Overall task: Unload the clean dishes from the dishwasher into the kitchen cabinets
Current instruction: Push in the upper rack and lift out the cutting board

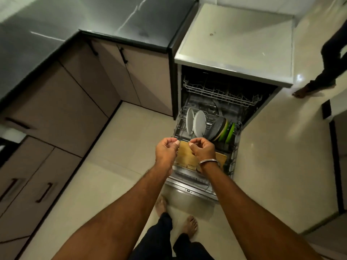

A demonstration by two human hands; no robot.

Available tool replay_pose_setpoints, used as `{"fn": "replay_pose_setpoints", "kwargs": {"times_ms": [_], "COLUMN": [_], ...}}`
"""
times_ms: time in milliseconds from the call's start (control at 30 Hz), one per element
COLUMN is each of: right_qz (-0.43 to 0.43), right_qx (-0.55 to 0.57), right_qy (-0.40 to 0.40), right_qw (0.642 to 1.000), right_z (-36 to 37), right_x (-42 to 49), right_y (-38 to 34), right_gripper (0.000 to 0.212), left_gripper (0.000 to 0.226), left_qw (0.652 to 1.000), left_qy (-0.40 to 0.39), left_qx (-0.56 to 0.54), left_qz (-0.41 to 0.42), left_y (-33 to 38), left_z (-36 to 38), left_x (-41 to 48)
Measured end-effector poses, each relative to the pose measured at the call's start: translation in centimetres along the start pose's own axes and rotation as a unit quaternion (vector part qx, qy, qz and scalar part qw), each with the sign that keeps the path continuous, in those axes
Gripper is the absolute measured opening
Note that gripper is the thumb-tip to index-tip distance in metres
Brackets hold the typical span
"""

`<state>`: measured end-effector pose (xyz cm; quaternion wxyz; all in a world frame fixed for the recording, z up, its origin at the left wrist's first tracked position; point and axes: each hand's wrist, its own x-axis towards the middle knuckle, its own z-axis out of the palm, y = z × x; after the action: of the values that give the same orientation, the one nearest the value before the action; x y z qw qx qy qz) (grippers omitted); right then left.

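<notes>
The dishwasher (234,44) stands open with its lower rack (235,154) pulled out over the door (189,191). Two white plates (199,123) stand upright at the rack's back left, with dark plates (218,128) and green plates (230,132) to their right. A wooden cutting board (185,154) stands at the rack's front. My left hand (166,152) and right hand (202,150) hover side by side above the board, fingers curled, nothing visible in either. The upper rack (221,94) looks empty.
Beige base cabinets (131,76) with black handles run along the left under a black counter (131,21). Another person's leg and bare foot (304,91) stand on the pale floor at the right of the dishwasher. My own bare feet (190,225) are just before the door.
</notes>
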<state>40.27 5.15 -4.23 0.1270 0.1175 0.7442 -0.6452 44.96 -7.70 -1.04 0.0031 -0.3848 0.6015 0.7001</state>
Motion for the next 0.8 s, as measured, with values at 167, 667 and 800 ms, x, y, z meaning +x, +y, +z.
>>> {"fn": "replay_pose_setpoints", "kwargs": {"times_ms": [167,667,800], "right_qz": [-0.061,-0.13,-0.147], "right_qx": [-0.043,-0.105,-0.1], "right_qy": [-0.075,-0.28,-0.318], "right_qw": [0.994,0.945,0.931], "right_z": [4.5,27.0,33.7], "right_x": [-1.3,-6.0,-8.0], "right_y": [-3.2,-11.0,-13.6], "right_gripper": [0.008,0.008,0.007], "left_gripper": [0.009,0.008,0.008], "left_qw": [0.998,0.965,0.953], "left_qy": [0.053,0.232,0.263], "left_qx": [-0.026,-0.112,-0.136], "left_qz": [0.015,0.041,0.059], "left_y": [2.5,7.3,9.5], "left_z": [-5.2,-26.8,-32.5], "left_x": [-1.8,-0.4,0.6]}}
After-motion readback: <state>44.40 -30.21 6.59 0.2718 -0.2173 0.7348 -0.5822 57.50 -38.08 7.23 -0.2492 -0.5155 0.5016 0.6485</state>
